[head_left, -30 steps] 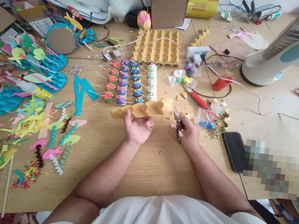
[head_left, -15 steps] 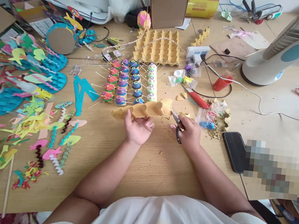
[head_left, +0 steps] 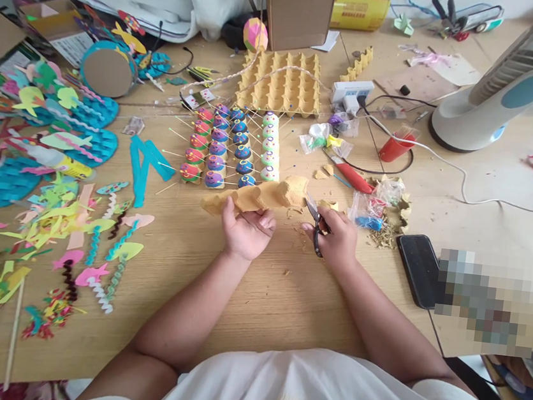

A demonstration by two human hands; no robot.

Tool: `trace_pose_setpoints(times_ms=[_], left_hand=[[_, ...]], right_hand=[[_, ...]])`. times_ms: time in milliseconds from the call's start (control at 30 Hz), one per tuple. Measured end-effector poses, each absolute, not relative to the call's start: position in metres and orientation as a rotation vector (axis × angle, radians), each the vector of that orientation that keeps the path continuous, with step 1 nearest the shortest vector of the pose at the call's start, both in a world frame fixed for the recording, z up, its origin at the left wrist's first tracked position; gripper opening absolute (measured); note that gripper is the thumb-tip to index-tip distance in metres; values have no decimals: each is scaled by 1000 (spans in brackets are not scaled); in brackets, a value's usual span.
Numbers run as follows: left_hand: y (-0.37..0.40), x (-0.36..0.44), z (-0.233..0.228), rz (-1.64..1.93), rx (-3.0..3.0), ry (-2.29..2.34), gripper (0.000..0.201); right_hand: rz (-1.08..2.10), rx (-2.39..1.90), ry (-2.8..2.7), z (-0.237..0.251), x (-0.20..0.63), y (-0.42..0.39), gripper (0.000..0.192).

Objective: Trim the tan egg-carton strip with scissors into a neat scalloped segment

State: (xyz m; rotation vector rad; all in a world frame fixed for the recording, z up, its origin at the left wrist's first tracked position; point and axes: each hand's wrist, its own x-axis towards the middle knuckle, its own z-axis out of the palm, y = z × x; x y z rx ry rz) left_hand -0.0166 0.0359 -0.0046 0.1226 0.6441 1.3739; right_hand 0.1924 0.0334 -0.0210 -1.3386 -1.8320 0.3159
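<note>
My left hand (head_left: 245, 231) grips a strip of tan egg-carton cups (head_left: 260, 195) just above the wooden table (head_left: 275, 291). My right hand (head_left: 334, 238) holds small black scissors (head_left: 315, 221), whose blades touch the right end of the strip. Just beyond the strip stand rows of painted egg-carton cups (head_left: 229, 147) stuck with pins. Cardboard crumbs lie under the scissors.
A yellow egg tray (head_left: 282, 83) and a cardboard box (head_left: 300, 8) sit at the back. Coloured paper cut-outs (head_left: 40, 155) crowd the left. A phone (head_left: 417, 268), small plastic bags (head_left: 374, 203), a red cup (head_left: 395, 147), a power strip (head_left: 353, 93) and a fan (head_left: 510, 86) are on the right.
The scissors have edged left and up against the strip's right end. My left hand keeps its hold almost in place.
</note>
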Motion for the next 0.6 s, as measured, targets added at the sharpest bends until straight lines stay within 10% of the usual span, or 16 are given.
trace_pose_setpoints(times_ms=[600], left_hand=[[35,-17,-6,1376,129,606,62]], right_hand=[[320,-1337,-1811,-21,192,33,49]])
